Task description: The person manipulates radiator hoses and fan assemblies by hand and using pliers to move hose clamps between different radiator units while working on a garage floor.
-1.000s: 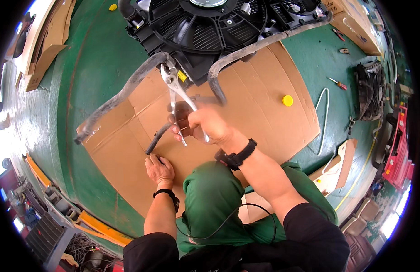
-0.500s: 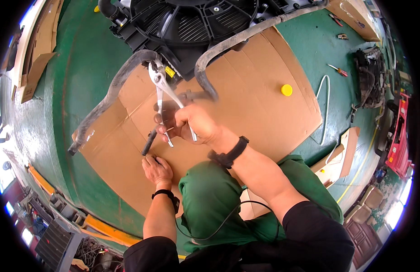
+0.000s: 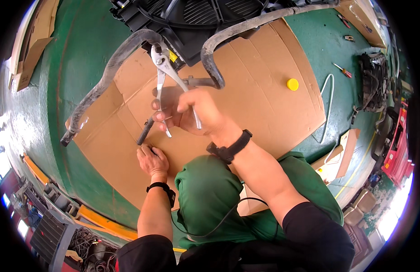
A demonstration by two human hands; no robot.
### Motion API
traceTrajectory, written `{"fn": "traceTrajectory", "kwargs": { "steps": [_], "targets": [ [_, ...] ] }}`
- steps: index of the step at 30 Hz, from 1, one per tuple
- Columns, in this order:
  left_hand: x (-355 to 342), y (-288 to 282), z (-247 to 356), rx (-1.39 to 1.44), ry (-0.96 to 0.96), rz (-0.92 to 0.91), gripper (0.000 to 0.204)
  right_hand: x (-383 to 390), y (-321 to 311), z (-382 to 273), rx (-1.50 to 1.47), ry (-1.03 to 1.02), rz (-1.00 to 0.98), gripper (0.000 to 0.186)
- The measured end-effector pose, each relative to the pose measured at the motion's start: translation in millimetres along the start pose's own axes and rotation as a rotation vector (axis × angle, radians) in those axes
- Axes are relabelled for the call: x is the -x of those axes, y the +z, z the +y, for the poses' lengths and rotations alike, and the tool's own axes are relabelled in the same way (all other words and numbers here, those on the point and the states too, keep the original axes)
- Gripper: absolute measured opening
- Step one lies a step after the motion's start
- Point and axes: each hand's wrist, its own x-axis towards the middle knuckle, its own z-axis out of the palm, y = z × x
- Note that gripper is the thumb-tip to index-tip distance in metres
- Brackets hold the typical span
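Ideally, pliers (image 3: 162,62) meet the hose (image 3: 112,69) squarely; right hand (image 3: 201,109) grips their spread handles (image 3: 179,80), left hand (image 3: 152,161) half-curled, hold unclear.

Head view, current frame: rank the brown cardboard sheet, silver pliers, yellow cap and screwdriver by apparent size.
1. Brown cardboard sheet, by far the largest.
2. Silver pliers.
Last, unranked: yellow cap and screwdriver. The screwdriver looks longer but thinner, and it lies nearer the picture's rim, so their order is unsure.
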Motion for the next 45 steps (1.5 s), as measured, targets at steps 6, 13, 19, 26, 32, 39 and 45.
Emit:
{"fn": "traceTrajectory", "kwargs": {
  "steps": [6,13,19,26,32,39,45],
  "targets": [
    [0,-3,3,0.016,-0.012,-0.02,0.017,2,12,-1,0.089,0.007,0.107,0.055],
    [-1,0,1,0.022,-0.003,-0.005,0.016,-1,8,1,0.033,-0.007,0.126,0.045],
    [0,2,-1,0.011,0.013,0.006,0.016,-3,-4,5,0.109,-0.02,0.082,0.052],
    [0,1,2,-0.007,0.003,-0.023,0.016,-2,1,2,0.123,-0.019,0.189,0.048],
    [-1,0,2,-0.011,0.015,-0.003,0.016,-3,2,1,-0.049,0.011,0.125,0.046],
    [0,0,2,-0.02,0.019,-0.023,0.022,-5,-2,1,-0.052,0.005,0.076,0.046],
    [-2,3,-2,-0.029,0.023,-0.023,0.023,-6,-9,0,-0.183,0.016,-0.051,0.044]
  ]
}}
